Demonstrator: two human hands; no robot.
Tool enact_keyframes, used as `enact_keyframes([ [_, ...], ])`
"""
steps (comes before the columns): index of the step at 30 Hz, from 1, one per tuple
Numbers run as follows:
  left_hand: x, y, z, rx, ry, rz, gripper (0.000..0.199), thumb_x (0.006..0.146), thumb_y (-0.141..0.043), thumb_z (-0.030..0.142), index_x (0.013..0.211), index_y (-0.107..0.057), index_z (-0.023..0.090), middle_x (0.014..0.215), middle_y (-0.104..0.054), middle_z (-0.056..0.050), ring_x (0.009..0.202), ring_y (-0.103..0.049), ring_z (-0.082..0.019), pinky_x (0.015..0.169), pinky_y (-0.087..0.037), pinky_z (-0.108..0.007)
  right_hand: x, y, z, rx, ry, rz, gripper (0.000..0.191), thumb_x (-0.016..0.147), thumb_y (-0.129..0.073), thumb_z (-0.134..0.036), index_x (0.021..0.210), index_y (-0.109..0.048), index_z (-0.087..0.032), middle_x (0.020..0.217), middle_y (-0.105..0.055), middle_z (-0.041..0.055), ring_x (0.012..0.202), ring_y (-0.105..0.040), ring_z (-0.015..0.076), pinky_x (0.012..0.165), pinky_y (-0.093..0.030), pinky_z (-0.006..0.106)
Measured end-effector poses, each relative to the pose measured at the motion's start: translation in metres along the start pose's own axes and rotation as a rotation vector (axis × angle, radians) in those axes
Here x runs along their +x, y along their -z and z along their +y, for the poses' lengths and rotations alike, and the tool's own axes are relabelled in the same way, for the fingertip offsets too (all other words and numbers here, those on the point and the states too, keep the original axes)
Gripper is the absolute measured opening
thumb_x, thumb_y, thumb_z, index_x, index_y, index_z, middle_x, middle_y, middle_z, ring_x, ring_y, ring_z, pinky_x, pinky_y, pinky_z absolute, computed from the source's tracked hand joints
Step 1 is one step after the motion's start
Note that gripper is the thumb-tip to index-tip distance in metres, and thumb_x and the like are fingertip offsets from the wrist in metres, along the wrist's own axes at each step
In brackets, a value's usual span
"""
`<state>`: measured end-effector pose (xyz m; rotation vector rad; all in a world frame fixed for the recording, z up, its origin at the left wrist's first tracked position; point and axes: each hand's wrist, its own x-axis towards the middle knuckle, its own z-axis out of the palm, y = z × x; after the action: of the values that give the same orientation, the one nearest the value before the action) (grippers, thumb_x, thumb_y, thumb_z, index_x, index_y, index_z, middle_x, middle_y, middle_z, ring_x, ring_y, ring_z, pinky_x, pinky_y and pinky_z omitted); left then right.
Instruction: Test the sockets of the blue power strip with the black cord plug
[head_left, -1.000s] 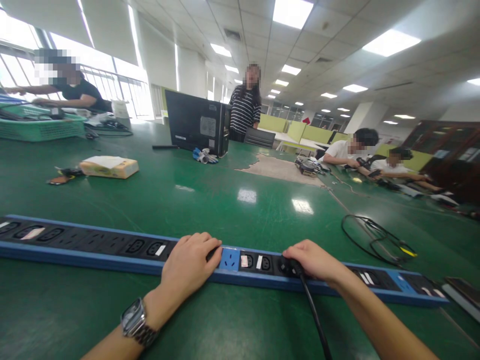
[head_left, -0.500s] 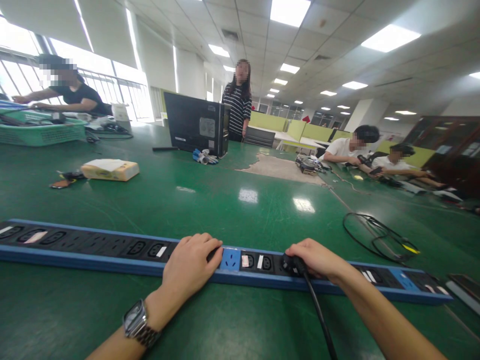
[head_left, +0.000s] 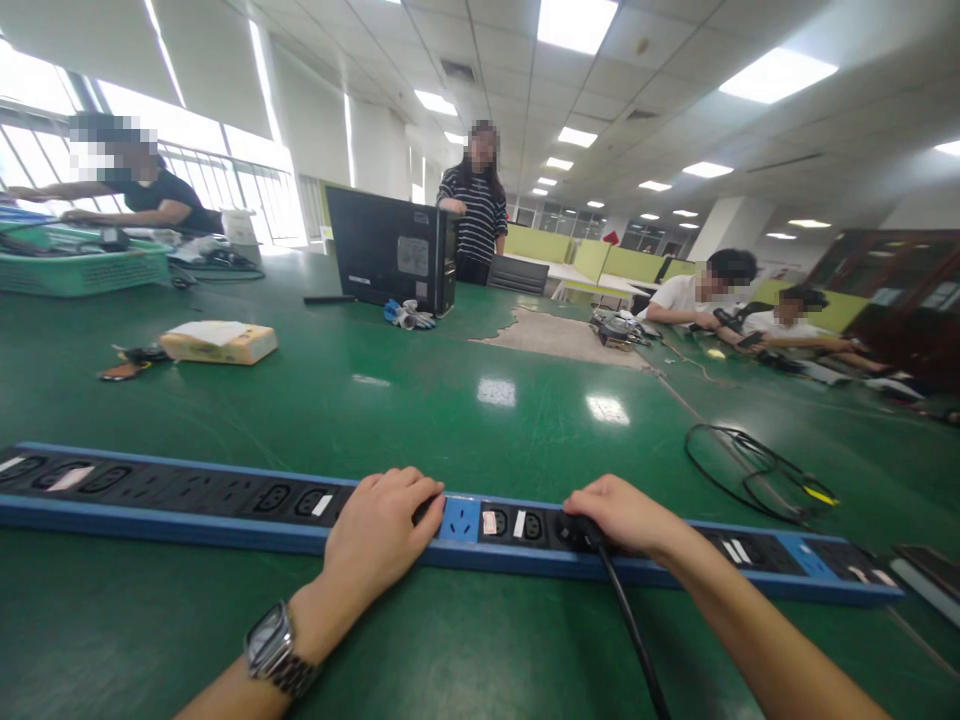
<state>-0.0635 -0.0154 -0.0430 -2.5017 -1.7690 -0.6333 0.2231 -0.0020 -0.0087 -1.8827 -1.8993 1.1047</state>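
Observation:
A long blue power strip (head_left: 262,543) with black and blue sockets lies across the table in front of me. My left hand (head_left: 390,525) is wrapped over its middle, thumb by a blue socket (head_left: 460,519). Right of there, my right hand (head_left: 622,513) grips a black plug (head_left: 589,534) down at the strip. Its thick black cord (head_left: 634,628) runs toward me between my forearms. My fingers partly cover the plug, and I cannot tell how deep it sits in the socket.
On the green table (head_left: 360,420) lie a coiled black cable (head_left: 739,480), a tissue pack (head_left: 219,343), gloves (head_left: 409,315) and a green basket (head_left: 82,270). A black computer tower (head_left: 386,250) stands farther back. A person (head_left: 476,225) stands behind it; others sit left and right.
My right hand has shifted slightly left with the plug, which has turned a little. My left hand stays put. The standing person has raised a hand to the computer tower.

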Motion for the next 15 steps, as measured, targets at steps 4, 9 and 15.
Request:
enact_keyframes([
  [4,-0.001,0.001,0.0,-0.001,-0.003,0.007,0.031,0.091,-0.041,0.036,0.098,-0.069,0.023,0.092,-0.068,-0.005,0.09,-0.061,-0.022,0.083,-0.045,-0.039,-0.001,-0.001,-0.008,-0.08,0.039,0.032,0.034,0.071,-0.051,-0.039,0.046,-0.04,-0.02,0.044,-0.028,-0.0064,0.045,-0.027,0.008,0.045,-0.018,0.026],
  [9,-0.002,-0.002,-0.002,-0.014,-0.006,0.013,0.031,0.091,-0.042,0.036,0.099,-0.069,0.023,0.094,-0.069,-0.005,0.092,-0.061,-0.022,0.084,-0.046,-0.041,-0.003,-0.004,-0.01,-0.173,0.039,0.064,0.035,0.073,-0.05,-0.038,0.044,-0.04,-0.02,0.045,-0.024,-0.0058,0.046,-0.026,0.0089,0.047,-0.017,0.027],
  [15,-0.01,0.01,0.004,-0.212,-0.068,0.226,0.025,0.089,-0.049,0.035,0.099,-0.067,0.022,0.099,-0.069,-0.006,0.094,-0.062,-0.021,0.086,-0.05,-0.038,-0.003,-0.014,-0.007,-0.287,0.03,0.159,0.034,0.074,-0.051,-0.037,0.046,-0.043,-0.019,0.047,-0.031,-0.0046,0.048,-0.031,0.0092,0.049,-0.017,0.027],
])
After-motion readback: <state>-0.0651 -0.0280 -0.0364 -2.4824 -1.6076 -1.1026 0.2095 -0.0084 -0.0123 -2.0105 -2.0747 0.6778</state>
